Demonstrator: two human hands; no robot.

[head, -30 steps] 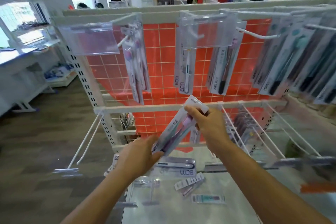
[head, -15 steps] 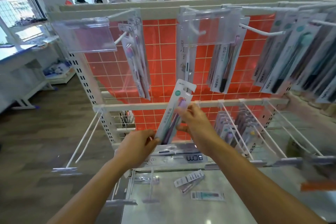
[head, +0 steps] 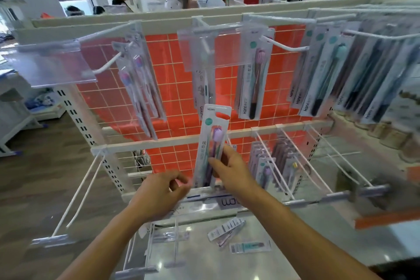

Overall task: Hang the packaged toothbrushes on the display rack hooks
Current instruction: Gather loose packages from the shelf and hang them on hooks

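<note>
Right hand (head: 229,169) has the grip here: thumb and curled fingers pinch the lower half of a packaged toothbrush (head: 212,143), which stands upright in front of the middle rail (head: 172,142) of the display rack, roughly centre in the scene. The left hand (head: 159,191) sits just beside the pack's bottom end with its fingers curled; it looks to hold nothing, though whether a fingertip touches the pack's lower corner is hard to say from this angle. The pack's long axis runs nearly vertical, leaning a little to the right at the top, with the hang hole end and the purple bristle head pointing up and the handle end down toward the table (head: 204,261). Its printed face is turned to the near side. Above and slightly right, a white hook (head: 284,47) sticks out toward the viewer with one pack (head: 253,75) already on it; another hook (head: 106,67) juts out at upper left. The main risk, as I judge it, is missing the small hang hole: held low by one hand, the top of the pack can wobble or bend as it rises, so the hook tip may catch the card edge or tear the slot. A loose pinch could also let the slick pack slip down onto the spare packs (head: 227,231) lying on the table.
</note>
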